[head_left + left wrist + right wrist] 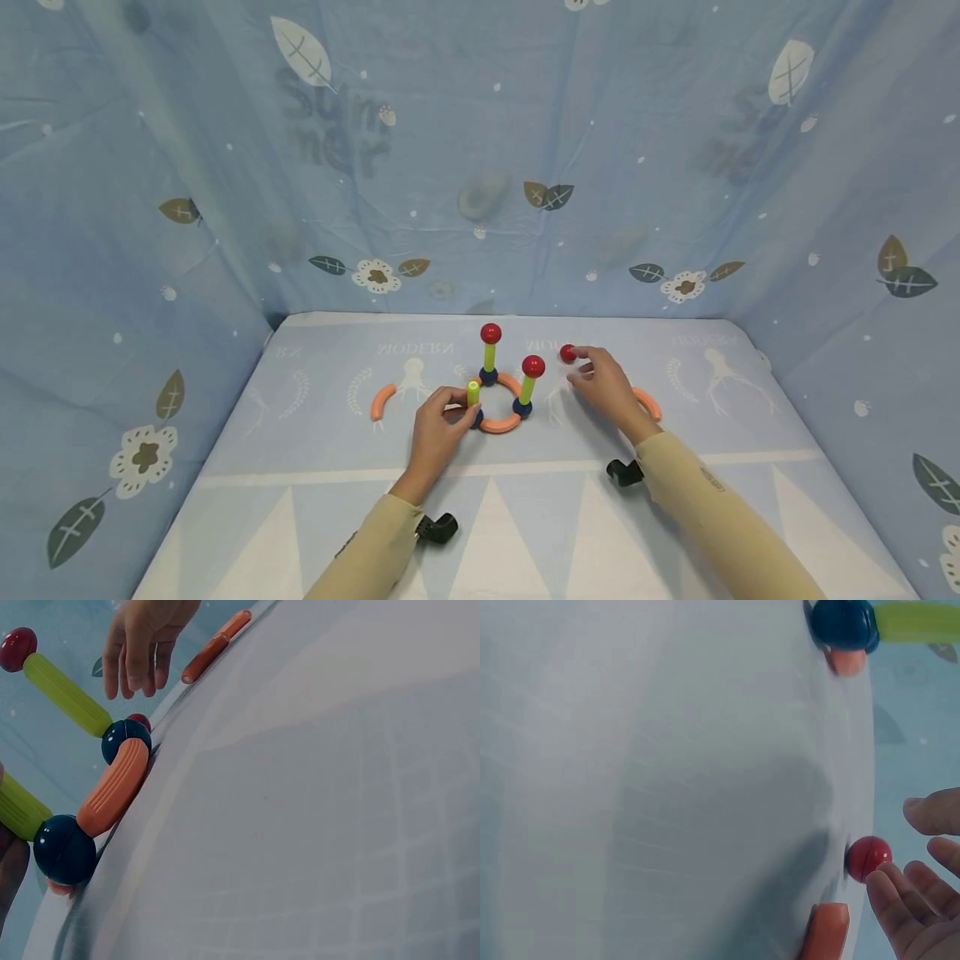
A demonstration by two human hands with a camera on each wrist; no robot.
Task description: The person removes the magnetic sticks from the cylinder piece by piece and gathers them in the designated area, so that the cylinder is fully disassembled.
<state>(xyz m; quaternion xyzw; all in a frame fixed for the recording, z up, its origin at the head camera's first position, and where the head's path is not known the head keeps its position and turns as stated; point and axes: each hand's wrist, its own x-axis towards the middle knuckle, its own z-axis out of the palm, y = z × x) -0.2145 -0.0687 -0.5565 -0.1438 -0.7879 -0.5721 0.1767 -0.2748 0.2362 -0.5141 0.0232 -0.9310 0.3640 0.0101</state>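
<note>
Orange curved pieces (501, 426) and dark blue balls (522, 407) are joined into a ring on the table. Two green sticks (490, 358) rise from it, each topped by a red ball (533, 366). With thumb and fingers, my left hand (441, 425) pinches a third green stick (473, 393), which has no ball on top and stands on the ring's near-left blue ball (64, 850). My right hand (603, 385) reaches over a loose red ball (868, 859), fingers loosely bent and apart from the thumb. Whether its fingertips touch the ball, I cannot tell.
One loose orange curved piece (382, 402) lies left of the ring. Another orange piece (647, 403) lies on the right, partly behind the right wrist. Blue patterned cloth (480, 200) encloses the table at the back and sides.
</note>
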